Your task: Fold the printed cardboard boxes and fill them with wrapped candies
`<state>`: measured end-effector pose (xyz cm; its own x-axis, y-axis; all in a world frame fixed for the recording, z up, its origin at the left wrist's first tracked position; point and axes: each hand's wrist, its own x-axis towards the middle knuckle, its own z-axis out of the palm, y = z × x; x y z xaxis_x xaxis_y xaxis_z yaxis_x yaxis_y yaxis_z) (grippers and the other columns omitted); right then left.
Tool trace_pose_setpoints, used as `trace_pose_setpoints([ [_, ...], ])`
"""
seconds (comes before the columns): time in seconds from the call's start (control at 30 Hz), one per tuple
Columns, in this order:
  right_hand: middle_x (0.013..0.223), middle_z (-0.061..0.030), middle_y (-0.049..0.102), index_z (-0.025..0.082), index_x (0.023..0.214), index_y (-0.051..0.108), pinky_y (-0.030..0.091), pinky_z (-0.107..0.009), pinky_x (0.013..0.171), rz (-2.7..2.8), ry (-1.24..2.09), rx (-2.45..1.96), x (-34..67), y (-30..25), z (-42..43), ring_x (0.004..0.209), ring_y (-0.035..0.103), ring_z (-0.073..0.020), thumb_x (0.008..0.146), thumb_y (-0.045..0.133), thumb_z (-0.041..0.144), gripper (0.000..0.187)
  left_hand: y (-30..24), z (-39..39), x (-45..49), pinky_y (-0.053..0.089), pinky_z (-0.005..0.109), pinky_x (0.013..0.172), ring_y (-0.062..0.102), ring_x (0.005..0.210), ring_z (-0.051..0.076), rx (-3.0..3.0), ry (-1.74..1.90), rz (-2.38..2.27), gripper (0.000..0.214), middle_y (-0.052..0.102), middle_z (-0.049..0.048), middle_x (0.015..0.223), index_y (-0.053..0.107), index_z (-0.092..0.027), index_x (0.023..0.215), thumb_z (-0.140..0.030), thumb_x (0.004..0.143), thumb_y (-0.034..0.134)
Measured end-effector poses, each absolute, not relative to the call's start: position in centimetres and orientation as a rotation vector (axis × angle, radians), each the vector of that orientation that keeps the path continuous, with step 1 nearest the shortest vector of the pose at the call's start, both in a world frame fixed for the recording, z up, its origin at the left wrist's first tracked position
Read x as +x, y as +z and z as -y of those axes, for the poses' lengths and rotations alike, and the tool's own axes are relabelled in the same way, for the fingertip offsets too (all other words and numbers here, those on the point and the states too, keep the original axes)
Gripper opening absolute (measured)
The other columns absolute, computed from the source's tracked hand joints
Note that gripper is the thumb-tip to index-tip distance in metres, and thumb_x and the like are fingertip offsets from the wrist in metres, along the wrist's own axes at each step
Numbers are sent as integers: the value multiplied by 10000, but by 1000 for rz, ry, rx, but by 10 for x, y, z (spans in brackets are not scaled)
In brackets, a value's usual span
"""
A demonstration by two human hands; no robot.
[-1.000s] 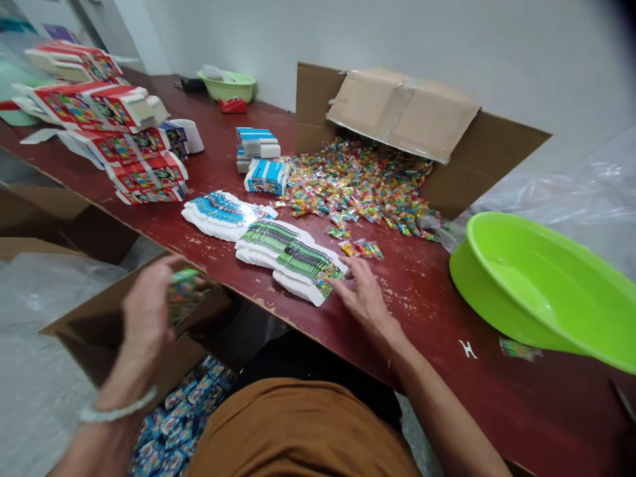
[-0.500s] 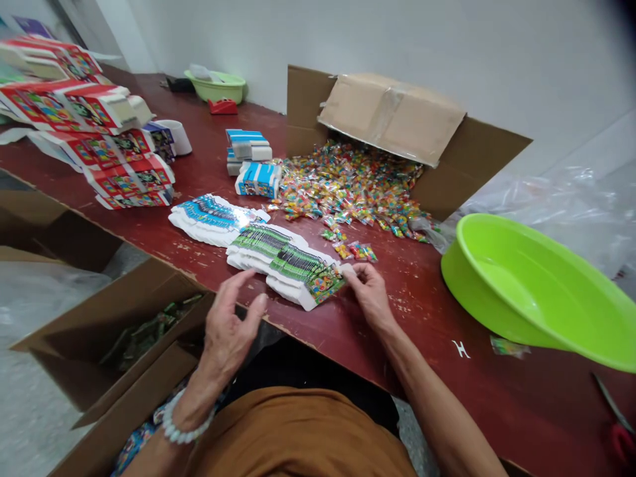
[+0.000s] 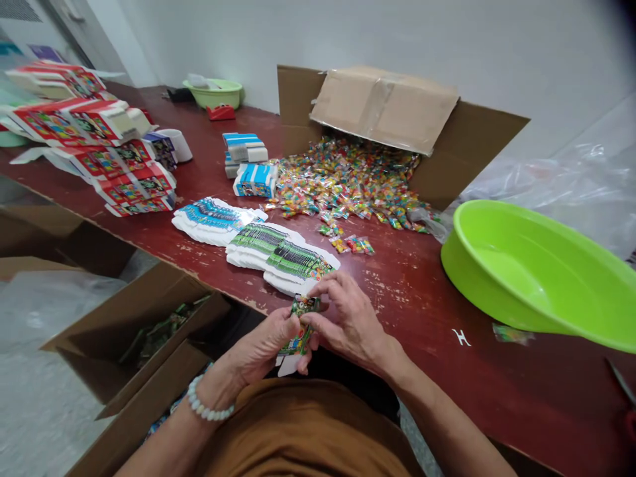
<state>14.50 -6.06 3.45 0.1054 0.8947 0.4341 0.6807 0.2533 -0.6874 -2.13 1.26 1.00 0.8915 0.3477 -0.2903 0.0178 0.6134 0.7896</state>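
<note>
Carton (image 3: 297, 344) of slim green card between bare fingers (image 3: 330, 289)

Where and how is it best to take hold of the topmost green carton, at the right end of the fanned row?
Probably pinch the topmost carton by its right edge, from the right: that edge lies free, while the other cartons run leftward beneath it.

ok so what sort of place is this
Probably a packing workshop: small bright packets spill in a heap from an open cardboard box onto a long, worn red table, and fanned rows of green cartons and blue cartons lie near them.
</note>
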Motion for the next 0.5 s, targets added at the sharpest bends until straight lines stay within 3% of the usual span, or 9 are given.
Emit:
trace_pose_setpoints([
  [0.2, 829, 17, 623, 195, 842, 584, 404, -222, 611, 1618, 680, -1474, 152, 43, 65, 688, 548, -109, 801, 711, 136, 145, 19, -14, -22, 458, 200, 479, 602, 494, 114, 992, 122, -458, 580, 634, 27, 672, 676, -121, 775, -664, 616, 803],
  [0.27, 838, 25, 638, 201, 890, 570, 403, -216, 607, 1636, 869, -1413, 157, 42, 66, 677, 557, -101, 819, 697, 165, 150, 18, -15, -21, 478, 204, 488, 627, 507, 126, 967, 93, -487, 530, 651, 29, 680, 666, -130, 790, -615, 641, 816],
  [0.37, 828, 29, 625, 207, 1007, 511, 398, -217, 592, 1753, 1073, -1347, 162, 41, 66, 680, 555, -114, 783, 733, 209, 316, 17, -15, -20, 498, 210, 493, 633, 495, 128, 974, 18, -521, 494, 668, 33, 667, 660, -130, 808, -555, 634, 844],
  [0.5, 791, 38, 582, 216, 1056, 488, 389, -230, 587, 1772, 975, -1460, 158, 39, 66, 652, 510, -119, 762, 734, 212, 383, 21, -14, -18, 478, 201, 435, 603, 467, 120, 1051, -8, -583, 463, 645, -3, 629, 645, -138, 840, -417, 576, 903],
])
